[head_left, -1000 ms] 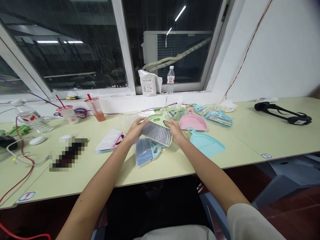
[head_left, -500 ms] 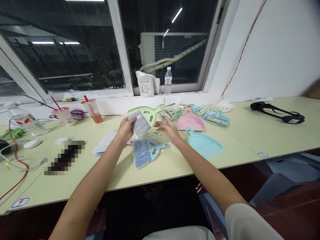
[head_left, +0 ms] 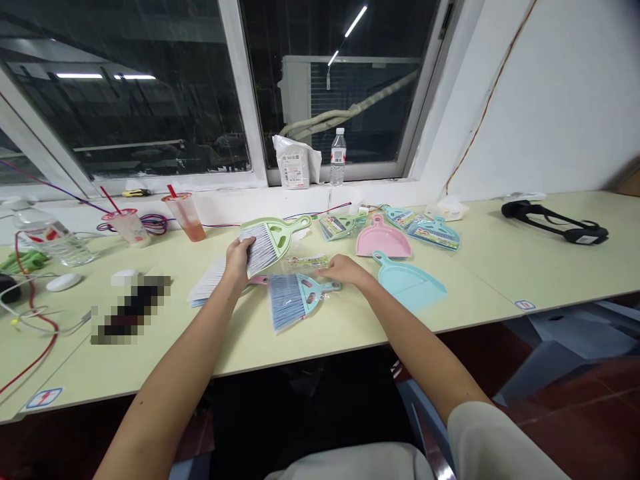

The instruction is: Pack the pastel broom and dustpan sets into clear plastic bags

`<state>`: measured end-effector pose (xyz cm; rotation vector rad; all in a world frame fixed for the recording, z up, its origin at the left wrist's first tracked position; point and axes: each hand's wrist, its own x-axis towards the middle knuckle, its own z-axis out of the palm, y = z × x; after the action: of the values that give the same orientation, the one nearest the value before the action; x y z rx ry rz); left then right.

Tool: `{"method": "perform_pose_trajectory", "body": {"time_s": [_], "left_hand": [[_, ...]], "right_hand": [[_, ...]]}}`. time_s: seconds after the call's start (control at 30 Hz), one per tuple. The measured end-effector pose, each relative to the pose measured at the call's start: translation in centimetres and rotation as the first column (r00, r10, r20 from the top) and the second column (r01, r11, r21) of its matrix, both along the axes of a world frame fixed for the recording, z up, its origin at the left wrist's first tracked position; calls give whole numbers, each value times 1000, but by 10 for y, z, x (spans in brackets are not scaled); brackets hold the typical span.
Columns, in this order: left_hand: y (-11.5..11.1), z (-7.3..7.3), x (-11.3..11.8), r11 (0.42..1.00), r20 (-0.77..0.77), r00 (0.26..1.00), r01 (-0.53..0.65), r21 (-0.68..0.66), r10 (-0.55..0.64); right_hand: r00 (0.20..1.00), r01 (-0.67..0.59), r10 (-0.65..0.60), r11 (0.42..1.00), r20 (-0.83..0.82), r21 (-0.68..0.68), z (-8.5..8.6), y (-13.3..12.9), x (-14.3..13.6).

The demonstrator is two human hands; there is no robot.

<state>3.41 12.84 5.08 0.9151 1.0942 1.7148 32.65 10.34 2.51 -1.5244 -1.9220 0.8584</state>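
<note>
My left hand (head_left: 238,259) grips a green dustpan (head_left: 287,235) with a green hand brush (head_left: 263,248) nested in it, thumb over the grey bristles. My right hand (head_left: 346,270) is closed, its fingertips at the right end of a clear plastic wrapper (head_left: 306,261) with a green label. Just below the wrapper lies a blue hand brush (head_left: 295,300) partly in clear film. Behind my left wrist are white bristles (head_left: 207,283) of other brushes, partly hidden. To the right of my right hand rest a blue dustpan (head_left: 410,283) and a pink dustpan (head_left: 383,240).
Packaged brush sets (head_left: 433,233) lie toward the back. Two drink cups (head_left: 186,219) and a large water bottle (head_left: 53,237) stand at the left. A small bottle (head_left: 338,159) and white bag (head_left: 295,163) are on the sill. A black strapped device (head_left: 555,223) lies right.
My left hand has carried the green set left and slightly down, away from my right hand. My right hand has lowered to the wrapper, and its spread fingers have closed.
</note>
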Motion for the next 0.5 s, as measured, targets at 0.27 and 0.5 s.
{"method": "perform_pose_trajectory", "body": {"time_s": [0.27,0.5], "left_hand": [[-10,-3,19,989,12,989,150,6,-150],[-25,1,52,868,-96,869,493,66,-486]], "right_hand": [[834,76,-58,997,-549,10,12,4,-3],[371,-191,-37,975,-928,-116,19,-3,-15]]}}
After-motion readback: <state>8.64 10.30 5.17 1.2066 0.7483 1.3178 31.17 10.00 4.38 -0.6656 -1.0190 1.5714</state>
